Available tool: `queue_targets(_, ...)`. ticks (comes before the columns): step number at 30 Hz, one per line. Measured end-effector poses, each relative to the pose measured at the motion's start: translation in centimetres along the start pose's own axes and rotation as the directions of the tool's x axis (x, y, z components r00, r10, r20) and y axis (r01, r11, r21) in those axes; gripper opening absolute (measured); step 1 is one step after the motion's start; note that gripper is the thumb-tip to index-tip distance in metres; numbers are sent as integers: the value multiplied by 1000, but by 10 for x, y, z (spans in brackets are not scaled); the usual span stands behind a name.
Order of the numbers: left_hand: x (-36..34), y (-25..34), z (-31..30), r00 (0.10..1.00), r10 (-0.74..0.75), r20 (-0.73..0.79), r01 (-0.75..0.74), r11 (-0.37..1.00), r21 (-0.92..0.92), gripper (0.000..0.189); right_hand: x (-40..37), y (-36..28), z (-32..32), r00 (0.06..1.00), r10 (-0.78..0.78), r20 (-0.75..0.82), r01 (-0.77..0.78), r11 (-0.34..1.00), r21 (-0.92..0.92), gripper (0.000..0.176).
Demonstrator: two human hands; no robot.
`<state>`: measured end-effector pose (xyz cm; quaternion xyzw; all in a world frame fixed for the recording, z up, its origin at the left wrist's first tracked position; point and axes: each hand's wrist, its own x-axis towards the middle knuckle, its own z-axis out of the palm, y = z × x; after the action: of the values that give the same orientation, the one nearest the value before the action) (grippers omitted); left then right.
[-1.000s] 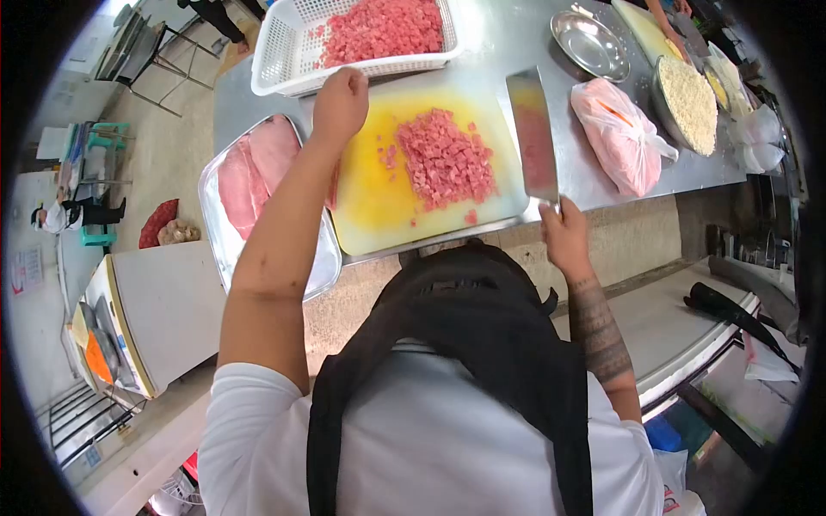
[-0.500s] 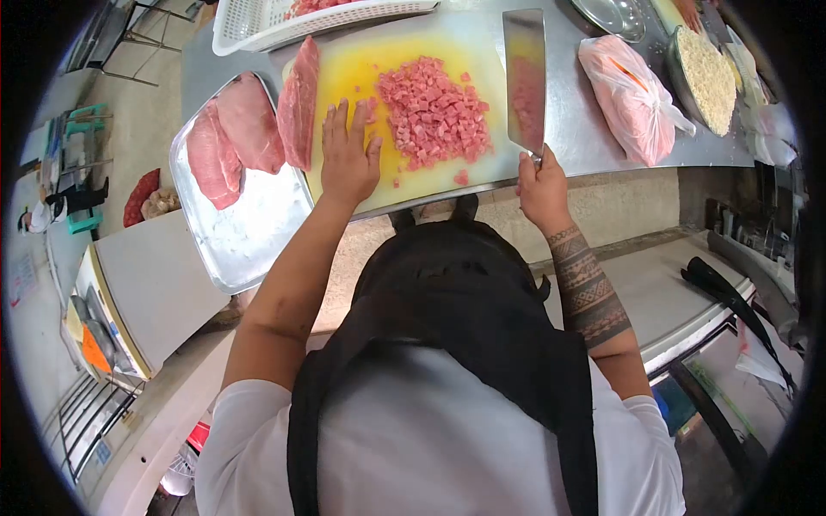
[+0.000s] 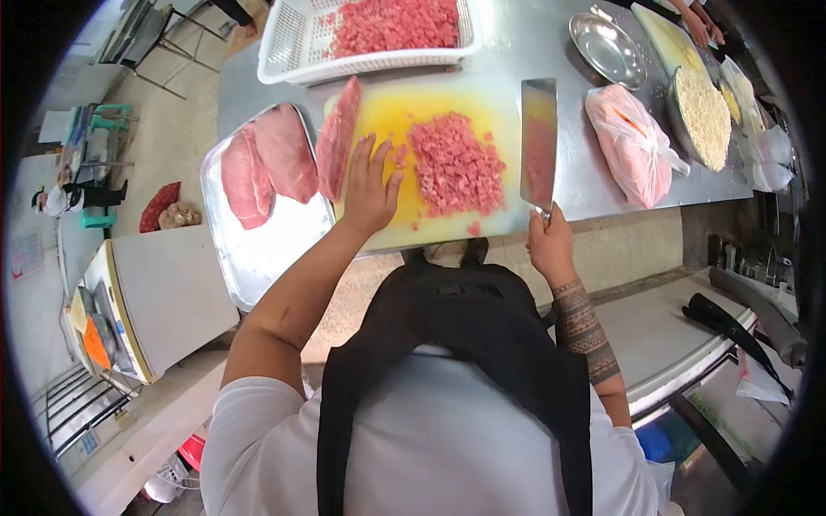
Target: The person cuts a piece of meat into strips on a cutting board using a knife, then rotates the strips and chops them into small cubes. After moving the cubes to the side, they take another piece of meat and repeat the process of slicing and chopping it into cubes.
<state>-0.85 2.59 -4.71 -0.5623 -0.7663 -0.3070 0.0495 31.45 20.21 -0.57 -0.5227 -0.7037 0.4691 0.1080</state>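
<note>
My left hand [image 3: 372, 196] lies on the yellow-stained cutting board [image 3: 400, 103], fingers stretched out, with a few small bits of meat by its fingertips. Just left of those fingers, a long slab of raw meat [image 3: 338, 138] rests at the board's left edge. A pile of diced meat [image 3: 458, 163] covers the middle of the board. My right hand [image 3: 551, 241] is closed around the handle of a cleaver [image 3: 539, 142]. Its broad blade points away from me at the board's right side, apart from the pile.
Left of the board, a metal tray [image 3: 267, 267] holds large raw meat pieces [image 3: 288, 155]. Behind stands a white perforated basket [image 3: 297, 60] of diced meat. To the right are a tied plastic bag [image 3: 632, 142], a metal bowl [image 3: 607, 52] and a bowl of pale grains [image 3: 701, 116]. Another person's hand [image 3: 701, 26] shows at upper right.
The head view has shifted, so the table appears lower and further right, and more of the basket shows. Both hands keep about the same places relative to the board; the cleaver stays in my right hand.
</note>
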Motion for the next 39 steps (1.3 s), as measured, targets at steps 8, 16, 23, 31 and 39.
queue_targets(8,147,-156,-66,879,-465,108,460,885,70,43,-12,-26,9,989,-93,-112,68,976,-206,46)
queue_targets(16,148,-225,14,880,-249,405,280,960,-18,53,-9,-29,12,985,-109,-136,66,955,-288,43)
queue_targets(23,114,-222,3,909,-260,327,306,947,-98,62,-14,-37,11,989,-100,-105,65,953,-296,42)
queue_targets(31,161,-139,-74,984,-140,109,135,989,51,43,-24,-33,-2,995,-35,-93,15,977,-212,38)
queue_targets(39,191,-135,-57,935,-291,201,223,926,305,47,-74,1,-28,981,189,-37,-188,982,24,20)
